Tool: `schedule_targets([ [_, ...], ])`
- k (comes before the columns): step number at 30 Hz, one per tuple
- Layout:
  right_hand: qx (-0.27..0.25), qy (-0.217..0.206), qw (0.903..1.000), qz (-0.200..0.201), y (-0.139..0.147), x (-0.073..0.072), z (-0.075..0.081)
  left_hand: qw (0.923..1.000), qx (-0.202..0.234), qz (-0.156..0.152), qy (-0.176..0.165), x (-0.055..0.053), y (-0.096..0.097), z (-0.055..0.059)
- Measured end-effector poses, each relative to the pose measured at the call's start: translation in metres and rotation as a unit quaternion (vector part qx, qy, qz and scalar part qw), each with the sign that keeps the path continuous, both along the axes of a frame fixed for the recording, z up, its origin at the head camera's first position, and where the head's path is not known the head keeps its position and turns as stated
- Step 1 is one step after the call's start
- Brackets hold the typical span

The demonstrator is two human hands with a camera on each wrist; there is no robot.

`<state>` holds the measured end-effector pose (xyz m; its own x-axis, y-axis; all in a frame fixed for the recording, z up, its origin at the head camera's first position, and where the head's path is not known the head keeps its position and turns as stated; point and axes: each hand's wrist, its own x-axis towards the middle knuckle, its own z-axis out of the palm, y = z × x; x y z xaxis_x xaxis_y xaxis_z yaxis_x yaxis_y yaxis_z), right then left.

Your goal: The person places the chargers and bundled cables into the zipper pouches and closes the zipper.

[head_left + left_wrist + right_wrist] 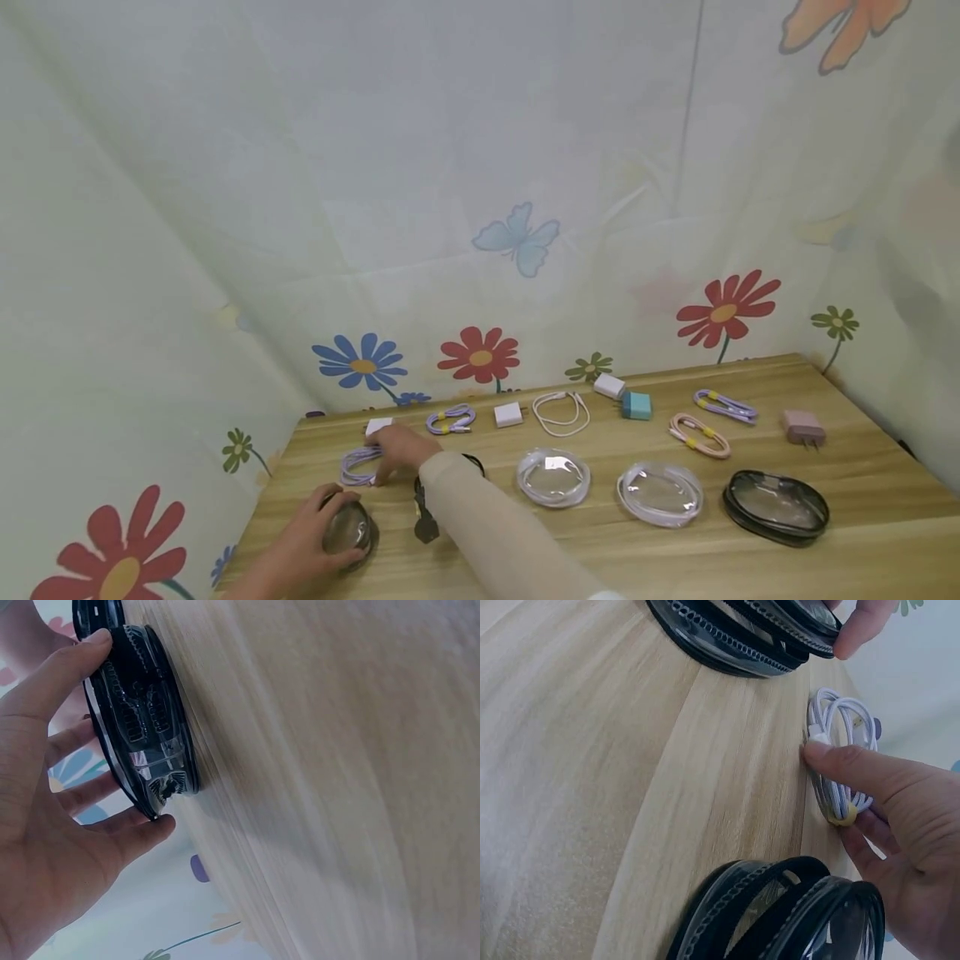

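My left hand (311,529) grips a small clear zip pouch with black trim (142,712) by its rim, standing near the table's left edge. In the left wrist view, thumb and fingers spread around its edge. Just beyond it, my right hand (405,450) pinches a coiled lavender charging cable (840,750) with a yellow tie, thumb on the white connector. The coil stays at the tabletop. A white charger plug (378,426) sits right behind that hand. Another black-trimmed clear pouch (780,922) stands near the right wrist, mostly hidden by the sleeve in the head view.
Along the back of the wooden table (600,550) lie another lavender cable (451,419), white plugs (507,414), a white cable (561,414), a teal plug (637,406), a peach cable (699,436) and a pink plug (803,427). White-trimmed pouches (553,478) and a black-trimmed pouch (776,507) stand in front.
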<state>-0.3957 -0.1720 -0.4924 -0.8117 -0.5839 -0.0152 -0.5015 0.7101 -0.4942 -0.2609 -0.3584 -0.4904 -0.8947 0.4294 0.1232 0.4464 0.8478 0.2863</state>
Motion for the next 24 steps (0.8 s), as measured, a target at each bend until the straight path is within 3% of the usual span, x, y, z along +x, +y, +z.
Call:
schedule_targets([
  [6,-0.019,-0.011,0.9997,-0.01,0.003,-0.001,-0.004,0.9999,0.006,-0.012,0.01,0.001,0.001,-0.001],
  [12,-0.053,-0.001,0.9984,0.019,0.006,-0.002,-0.005,0.9998,0.001,0.008,-0.02,0.002,0.0,-0.003],
  [15,-0.073,-0.009,0.9972,0.014,0.009,-0.003,-0.004,0.9995,0.001,0.013,-0.029,0.002,0.0,-0.003],
  [19,-0.106,-0.013,0.9942,0.012,0.013,-0.004,0.0,0.9997,0.005,0.009,-0.02,0.002,0.002,0.0],
  [24,-0.118,0.011,0.9926,0.026,0.015,-0.005,0.005,0.9999,0.007,0.008,-0.008,0.001,0.003,0.001],
])
